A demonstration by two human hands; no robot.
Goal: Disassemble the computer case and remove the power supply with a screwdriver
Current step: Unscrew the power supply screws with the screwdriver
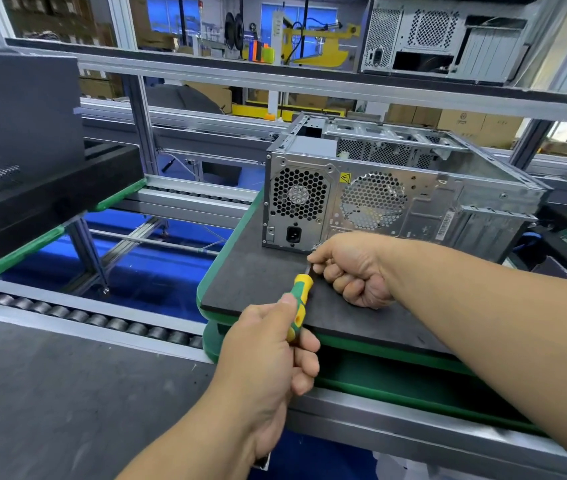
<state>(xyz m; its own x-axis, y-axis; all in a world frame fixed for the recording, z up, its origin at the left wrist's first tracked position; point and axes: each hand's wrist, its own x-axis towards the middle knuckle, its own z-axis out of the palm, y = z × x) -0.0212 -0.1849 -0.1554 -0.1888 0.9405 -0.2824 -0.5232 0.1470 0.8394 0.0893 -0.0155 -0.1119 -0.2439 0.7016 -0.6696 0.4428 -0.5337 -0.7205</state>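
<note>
Left hand [271, 344] grips the green-and-yellow handle of the screwdriver [298, 299], fingers wrapped round it, thumb laid along the top. Shaft runs up and right toward the lower edge of the case's rear panel. Tip is hidden behind the right hand, so seating on a screw cannot be confirmed.

Right hand [354, 268] is curled, fingertips pinched together at the shaft just below the rear panel; it appears to steady the shaft or the screw. Which one, cannot tell.

Step in hand, as judged: undoing a power supply mounting screw at the lower right corner of the supply's rear plate. Next move calls for the tip held square in the screw head, firm axial pressure, then turning from the left wrist while the right fingers catch the screw as it frees.

Computer case [403, 188] lies on a dark mat over a green-edged pallet [213, 271], rear panel facing the person. Bare grey steel, side cover off, inner frame exposed. Power supply [297, 209] sits at the left end: honeycomb fan grille, black mains socket beneath. Right of it, a round perforated vent and a yellow warning sticker.
</note>
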